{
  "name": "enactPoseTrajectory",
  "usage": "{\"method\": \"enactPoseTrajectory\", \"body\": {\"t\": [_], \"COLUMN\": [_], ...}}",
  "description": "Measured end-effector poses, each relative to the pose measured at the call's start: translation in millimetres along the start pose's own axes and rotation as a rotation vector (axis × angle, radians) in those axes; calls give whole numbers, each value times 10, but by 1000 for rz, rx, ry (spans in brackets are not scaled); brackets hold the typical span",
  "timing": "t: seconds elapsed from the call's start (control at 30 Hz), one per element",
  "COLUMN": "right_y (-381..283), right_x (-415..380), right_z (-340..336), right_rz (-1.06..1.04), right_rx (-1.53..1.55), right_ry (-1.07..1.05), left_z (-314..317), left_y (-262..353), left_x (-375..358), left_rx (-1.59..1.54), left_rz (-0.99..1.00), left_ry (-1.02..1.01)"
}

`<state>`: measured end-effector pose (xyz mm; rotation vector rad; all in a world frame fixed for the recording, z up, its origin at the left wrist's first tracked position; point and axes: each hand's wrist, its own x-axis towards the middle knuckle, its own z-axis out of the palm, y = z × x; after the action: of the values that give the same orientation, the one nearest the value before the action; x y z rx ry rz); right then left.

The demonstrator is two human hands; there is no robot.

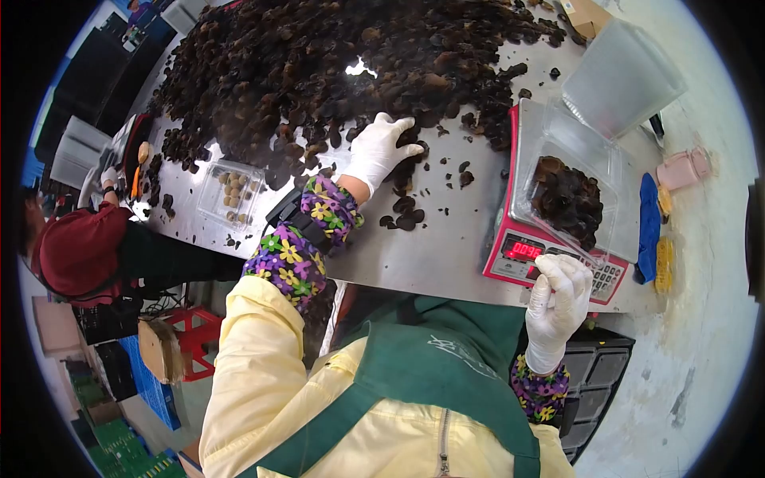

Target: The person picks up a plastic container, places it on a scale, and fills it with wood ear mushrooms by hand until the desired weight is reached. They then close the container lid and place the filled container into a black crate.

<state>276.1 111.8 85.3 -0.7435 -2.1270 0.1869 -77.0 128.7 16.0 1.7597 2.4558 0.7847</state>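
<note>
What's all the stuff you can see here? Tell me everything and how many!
Table: one, silver, middle
Scale: one clearly seen, red and silver, table's right side
Weighing tray: one, clear, on the scale
Curly pieces: too many to count, dark brown, heaped on the table, some in the weighing tray
Tray stack: one, clear, beyond the scale
Small tray: one, clear, left, holding several tan balls
Cloth: one, blue, right of the scale
Stool: one, red, lower left
Co-worker: one nearby, dark red top, left
Background clutter: too small to count
Apron: one, green, bottom
Left hand: one, white glove, heap's near edge
Right hand: one, white glove, scale's front
</note>
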Motion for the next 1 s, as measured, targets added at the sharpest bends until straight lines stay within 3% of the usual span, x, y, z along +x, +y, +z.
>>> {"method": "enactPoseTrajectory", "body": {"t": [0.07, 0.23, 0.37, 0.43, 0.5, 0.63, 0.7, 0.83, 0.9, 0.93, 1.0], "right_y": [34, 133, 298, 344, 383, 440, 439, 456, 483, 495, 507], "right_x": [-26, -48, -79, -100, -134, -188, -216, -304, -340, -346, -354], "right_z": [-51, -239, -307, -341, -366, -431, -464, -538, -575, -598, -628], "right_rz": [12, 22, 14, 28, 38, 59, 61, 90, 104, 105, 112], "right_rx": [-16, -51, -50, -74, -88, -110, -131, -148, -164, -168, -173], "right_ry": [9, 53, 158, 189, 213, 224, 229, 227, 236, 238, 240], "left_z": [140, 303, 43, -257, -324, -469, -362, -73, -19, -57, -109], "left_y": [-116, -438, -251, 236, 533, 1527, 1897, 2332, 2410, 2426, 2410], "left_x": [41, 58, 27, 37, 88, 146, 193, 289, 276, 221, 157], "left_rx": [-94, -142, -292, -453, -570, -490, -496, -488, -339, -183, -197], "left_rz": [-36, 85, -65, -204, -70, 402, 523, 704, 776, 744, 723], "left_ry": [-64, 132, 62, -24, -18, 47, 52, 3, -82, -189, -191]}}
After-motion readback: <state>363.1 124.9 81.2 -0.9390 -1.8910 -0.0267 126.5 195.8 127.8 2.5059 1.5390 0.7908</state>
